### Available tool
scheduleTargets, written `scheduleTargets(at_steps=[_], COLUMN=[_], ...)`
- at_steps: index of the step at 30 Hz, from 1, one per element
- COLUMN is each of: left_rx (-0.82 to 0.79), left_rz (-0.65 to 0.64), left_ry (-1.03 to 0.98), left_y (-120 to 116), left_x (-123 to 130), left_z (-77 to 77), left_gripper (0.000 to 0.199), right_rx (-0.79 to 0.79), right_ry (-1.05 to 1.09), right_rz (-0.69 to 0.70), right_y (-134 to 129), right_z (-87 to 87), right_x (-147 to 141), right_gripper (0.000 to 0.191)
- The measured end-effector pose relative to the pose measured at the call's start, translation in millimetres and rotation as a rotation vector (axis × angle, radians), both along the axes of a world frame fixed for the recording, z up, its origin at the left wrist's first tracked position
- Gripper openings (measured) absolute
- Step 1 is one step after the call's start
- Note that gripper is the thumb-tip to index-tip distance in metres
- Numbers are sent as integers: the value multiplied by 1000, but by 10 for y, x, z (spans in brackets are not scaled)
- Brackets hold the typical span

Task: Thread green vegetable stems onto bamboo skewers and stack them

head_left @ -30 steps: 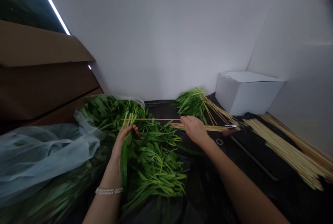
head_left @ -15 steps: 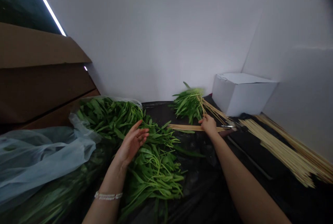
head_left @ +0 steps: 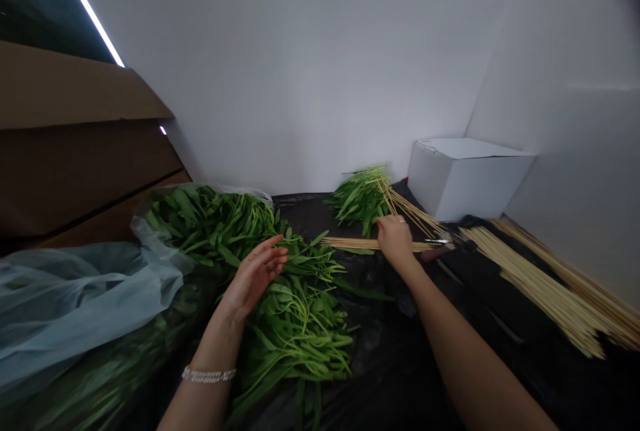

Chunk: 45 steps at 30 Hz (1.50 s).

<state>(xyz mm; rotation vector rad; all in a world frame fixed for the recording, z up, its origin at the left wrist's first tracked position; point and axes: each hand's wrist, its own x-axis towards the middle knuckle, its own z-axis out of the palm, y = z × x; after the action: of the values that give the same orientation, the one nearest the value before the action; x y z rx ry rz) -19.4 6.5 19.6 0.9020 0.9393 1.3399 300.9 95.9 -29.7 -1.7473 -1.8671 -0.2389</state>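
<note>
From where I stand, the right hand curls at the lower ends of the bamboo skewers by the far leafy bundle; whether it pinches one, I can't tell. The left hand holds nothing, fingers loosely parted over the loose leafy greens. Their stems point mostly right, probably for easy picking up. The flat skewer row lies between, likely kept within reach. No lettering is readable, even on the white box.

Black sheeting under leafy greens, thin sticks.
</note>
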Motion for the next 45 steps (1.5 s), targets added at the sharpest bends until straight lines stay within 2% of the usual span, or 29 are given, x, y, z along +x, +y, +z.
scheduleTargets(at_steps=[3,5,11,14,18,20,23,26,32,35,38,41,43,45], left_rx=[6,12,96,161,348,420,448,446,404,350,340,285,197,108], left_rz=[10,19,-6,-144,-557,-689,-716,-722,-582,-483,-219,84,192,236], left_ry=[34,69,297,479,680,810,977,1012,1081,1070,882,591,398,242], left_y=[2,3,-14,-71,-151,-157,-131,-118,-111,-73,-41,-17,6,36], left_x=[-2,0,20,23,49,78,128,149,81,77,93,89,71,48], left_z=[-7,-17,-66,-32,66,74,24,-21,-62,-98,-87,-51,-45,-59], left_gripper=[44,41,26,19,19,27,30,22,11,9,14,21,26,33], right_rx=[-145,-211,-241,-198,-71,23,171,268,271,289,292,257,228,198], right_ry=[-148,-217,-298,-297,-219,-157,-78,-60,-55,-41,-17,-2,-6,-22], right_rz=[224,289,280,270,250,268,336,396,430,367,263,267,335,408], right_y=[-46,-73,-117,-114,-107,-121,-175,-252,-340,-376,-429,-481,-510,-543], right_z=[13,-7,-68,-69,-16,30,104,169,216,236,286,332,339,332], right_x=[-163,-241,-310,-308,-322,-355,-434,-512,-577,-595,-617,-647,-679,-723], right_gripper=[26,23,23,22,20,19,21,23,28,29,28,30,29,29])
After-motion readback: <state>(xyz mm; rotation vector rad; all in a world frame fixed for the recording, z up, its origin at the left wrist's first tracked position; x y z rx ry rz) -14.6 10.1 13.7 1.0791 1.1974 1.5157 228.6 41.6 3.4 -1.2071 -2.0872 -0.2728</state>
